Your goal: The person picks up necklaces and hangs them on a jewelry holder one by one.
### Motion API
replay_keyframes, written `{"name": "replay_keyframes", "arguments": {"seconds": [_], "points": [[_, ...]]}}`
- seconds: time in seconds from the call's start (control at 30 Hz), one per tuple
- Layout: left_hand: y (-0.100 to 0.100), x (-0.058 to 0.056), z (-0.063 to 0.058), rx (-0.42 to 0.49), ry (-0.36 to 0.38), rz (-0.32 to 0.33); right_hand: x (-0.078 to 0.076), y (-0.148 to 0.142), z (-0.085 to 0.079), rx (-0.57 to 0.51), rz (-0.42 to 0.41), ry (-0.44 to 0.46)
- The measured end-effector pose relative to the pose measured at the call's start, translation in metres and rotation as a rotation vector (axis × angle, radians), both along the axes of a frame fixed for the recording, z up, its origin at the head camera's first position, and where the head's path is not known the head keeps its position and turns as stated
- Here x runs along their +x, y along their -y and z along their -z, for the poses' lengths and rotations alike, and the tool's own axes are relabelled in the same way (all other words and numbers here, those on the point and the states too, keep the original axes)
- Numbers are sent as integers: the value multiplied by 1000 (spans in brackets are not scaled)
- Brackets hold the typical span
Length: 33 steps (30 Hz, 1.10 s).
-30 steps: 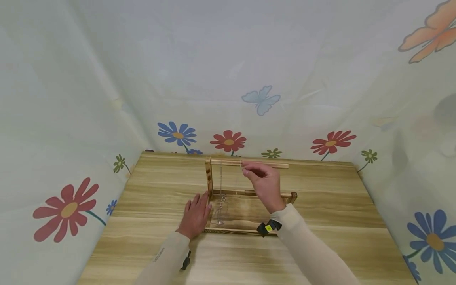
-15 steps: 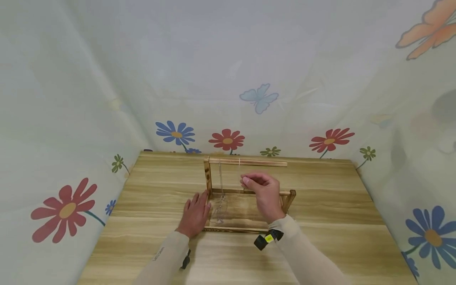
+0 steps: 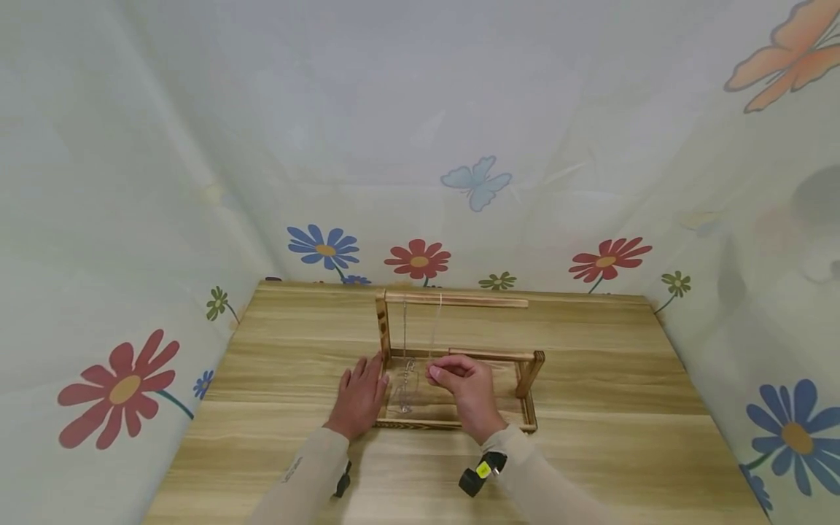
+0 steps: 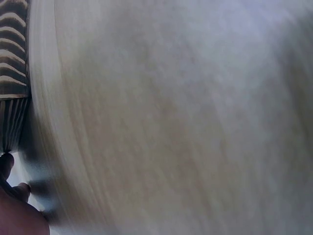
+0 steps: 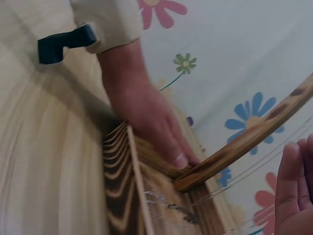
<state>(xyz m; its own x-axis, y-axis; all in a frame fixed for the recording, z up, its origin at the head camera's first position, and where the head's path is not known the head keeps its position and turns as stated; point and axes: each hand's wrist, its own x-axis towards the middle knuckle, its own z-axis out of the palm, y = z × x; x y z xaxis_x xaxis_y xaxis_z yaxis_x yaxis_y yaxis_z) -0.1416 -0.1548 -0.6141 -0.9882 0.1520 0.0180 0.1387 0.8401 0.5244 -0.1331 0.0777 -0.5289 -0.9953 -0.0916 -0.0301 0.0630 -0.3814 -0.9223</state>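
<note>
A wooden jewelry stand (image 3: 459,299) has an upper bar, a lower bar and a shallow tray base. On the left of the upper bar hangs a silver chain necklace (image 3: 405,328), its lower end lying in the tray (image 3: 426,397). Beside it a thin pale necklace (image 3: 436,321) loops over the same bar. My right hand (image 3: 467,390) pinches this pale strand low down, above the tray; the hand hides its lower end. My left hand (image 3: 357,397) rests with extended fingers against the stand's left end. In the right wrist view, the left hand (image 5: 146,107) touches the stand's corner.
The stand sits on a wood-grain table (image 3: 282,364). Pale cloth walls (image 3: 394,109) with printed flowers and butterflies rise at the back and both sides. A short post (image 3: 530,373) carries the lower bar at the right.
My right hand has moved down from the upper bar, then slightly left, along the pale necklace. My left hand stays at the stand's left end.
</note>
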Motion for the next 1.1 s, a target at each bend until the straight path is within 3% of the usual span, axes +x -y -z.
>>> {"name": "replay_keyframes", "arguments": {"seconds": [0.2, 0.4, 0.9, 1.1], "points": [[-1, -3, -2, 1, 13, -1, -7, 4, 23, 44, 10, 79], [-1, -5, -2, 3, 14, -1, -14, 6, 45, 209, -12, 111], [0, -3, 2, 4, -23, -10, -23, 12, 66, 520, -350, -14], [0, -1, 4, 10, -27, -15, -22, 18, 70, 647, -428, -86]]}}
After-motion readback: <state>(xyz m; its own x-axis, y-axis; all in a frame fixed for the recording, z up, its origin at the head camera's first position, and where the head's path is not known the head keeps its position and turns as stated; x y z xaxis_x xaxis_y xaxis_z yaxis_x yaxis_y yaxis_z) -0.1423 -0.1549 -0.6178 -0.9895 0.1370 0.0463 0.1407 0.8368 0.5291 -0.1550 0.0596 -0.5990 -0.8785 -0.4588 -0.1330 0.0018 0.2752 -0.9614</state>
